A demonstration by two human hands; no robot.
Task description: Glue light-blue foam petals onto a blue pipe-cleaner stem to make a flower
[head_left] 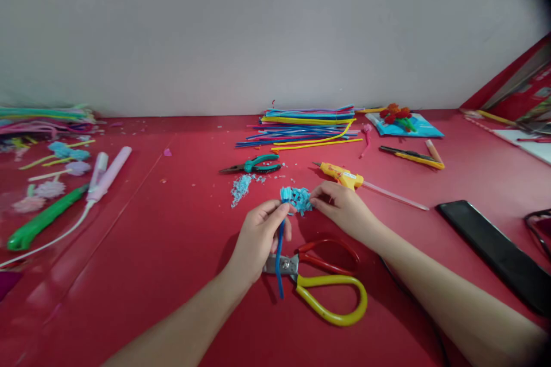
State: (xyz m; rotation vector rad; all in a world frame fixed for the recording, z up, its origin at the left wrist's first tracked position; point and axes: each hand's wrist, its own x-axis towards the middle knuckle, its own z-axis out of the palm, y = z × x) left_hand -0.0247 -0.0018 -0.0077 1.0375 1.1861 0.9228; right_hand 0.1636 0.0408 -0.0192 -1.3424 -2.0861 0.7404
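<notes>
My left hand [260, 233] pinches blue stem [279, 264] with light-blue fuzzy tip [285, 194], held upright above scissors [318, 275] on red table [172, 287]. My right hand [340, 203], fingertips nearly closed, at edge of light-blue clippings [301, 199]; cannot tell whether any are gripped. Glue gun [342, 175] lies just beyond.

1 blue stem [279, 249], light blue tufted tip [285, 194], bent, in left hand [263, 232]
</notes>
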